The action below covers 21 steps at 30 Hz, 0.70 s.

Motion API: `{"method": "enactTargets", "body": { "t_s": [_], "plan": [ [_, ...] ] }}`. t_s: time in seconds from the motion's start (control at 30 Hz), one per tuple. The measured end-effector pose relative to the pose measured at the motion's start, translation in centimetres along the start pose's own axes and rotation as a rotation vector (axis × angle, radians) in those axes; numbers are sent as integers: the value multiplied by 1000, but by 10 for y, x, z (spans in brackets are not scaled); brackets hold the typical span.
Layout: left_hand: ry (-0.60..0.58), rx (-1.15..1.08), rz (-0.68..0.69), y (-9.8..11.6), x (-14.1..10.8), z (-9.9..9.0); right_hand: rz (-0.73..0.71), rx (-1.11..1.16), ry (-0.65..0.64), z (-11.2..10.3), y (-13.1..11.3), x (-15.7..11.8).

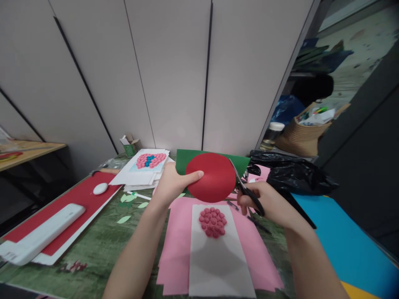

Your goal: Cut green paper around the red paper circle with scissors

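Observation:
My left hand (176, 182) pinches a red paper oval (213, 178) together with a green sheet (183, 157) behind it, thumb on the front. Black-handled scissors (253, 198) are in my right hand (257, 195), their blades at the right edge of the red oval and in front of the green sheet. Below the hands, a white sheet (220, 265) with a cluster of pink paper rosettes (213, 222) near its top lies on pink paper (176, 249).
Leaf-shaped green cutouts (124, 219) lie left, beside red paper (93, 180) bearing a long white box (46, 232) and a white oval object (100, 189). Rosette artwork (151, 161) sits at the back left. Right are a black plastic bag (296, 174) and blue sheets (346, 236).

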<state>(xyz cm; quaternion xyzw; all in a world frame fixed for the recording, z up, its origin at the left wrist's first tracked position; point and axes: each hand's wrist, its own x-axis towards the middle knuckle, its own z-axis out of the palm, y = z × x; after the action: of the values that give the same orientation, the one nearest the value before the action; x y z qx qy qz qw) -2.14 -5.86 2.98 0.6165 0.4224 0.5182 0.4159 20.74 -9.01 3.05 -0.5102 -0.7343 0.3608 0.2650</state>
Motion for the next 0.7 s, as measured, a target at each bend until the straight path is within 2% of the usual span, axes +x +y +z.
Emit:
{"method": "enactTargets", "body": {
  "t_s": [0.37,0.7],
  "plan": [
    [-38,-11,4,-3,2,-1,-7,-35,28,-1,2,0],
    [-37,21,-17,-2,3,-4,-6,-93,-4,-3,12,-1]
  ]
}}
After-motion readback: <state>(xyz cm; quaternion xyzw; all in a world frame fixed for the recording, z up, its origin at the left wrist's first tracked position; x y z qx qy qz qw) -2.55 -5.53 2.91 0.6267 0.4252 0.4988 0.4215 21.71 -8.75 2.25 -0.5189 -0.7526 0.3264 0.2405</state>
